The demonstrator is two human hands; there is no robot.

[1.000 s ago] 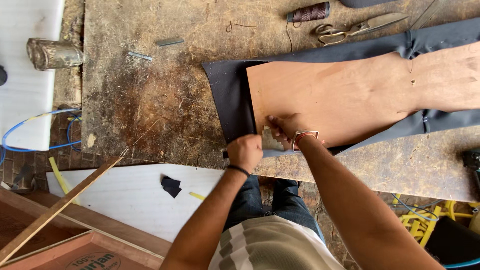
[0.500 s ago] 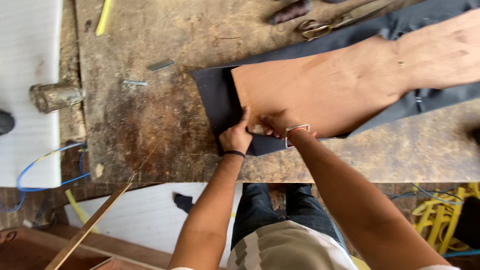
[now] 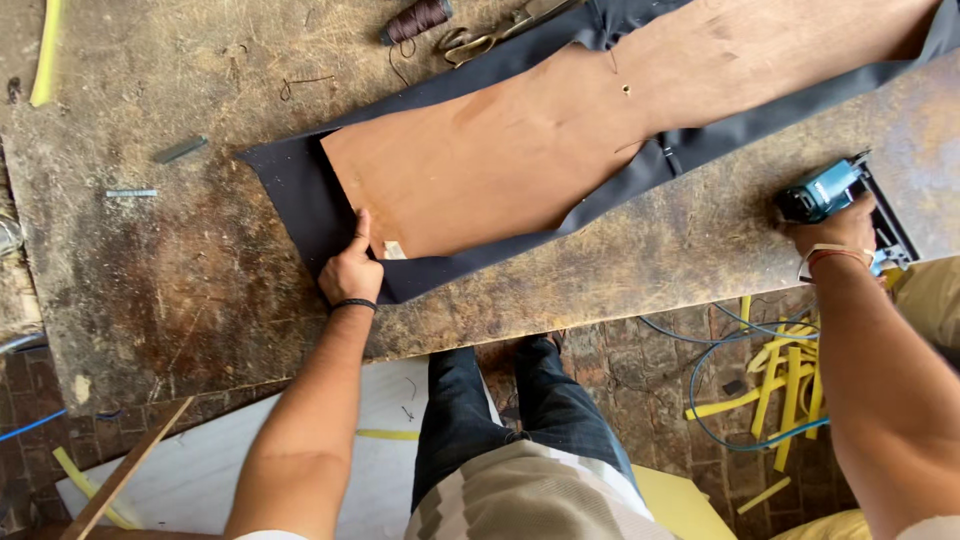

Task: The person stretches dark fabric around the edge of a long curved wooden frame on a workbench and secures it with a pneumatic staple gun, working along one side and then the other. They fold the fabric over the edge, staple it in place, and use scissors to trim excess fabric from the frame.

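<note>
Left hand (image 3: 351, 272) pressing down on the dark fabric (image 3: 300, 190) at its near left corner, fingers curled under, thumb stretched up along the left edge of the thin brown board (image 3: 520, 150); a flat press, not a clamp. Right hand (image 3: 838, 228) out at the far right of the workbench (image 3: 180, 270), wrapped over the back of a teal power stapler (image 3: 822, 190), fingers closed round its body. Brown board lying flat on top of the fabric, running from centre away to the upper right, with a dark border of cloth showing along the left end and the near side. Small pale patch just right of the left thumb, at the board's near corner. Scissors (image 3: 480, 40) and a spool of dark thread (image 3: 415, 18) at the far edge, just beyond the fabric. Two strips of staples (image 3: 180, 150) loose on the scarred wood to the left, well apart from the cloth. Blue cable (image 3: 740, 400) and yellow offcuts (image 3: 775, 375) down on the brick floor, below the right arm.
</note>
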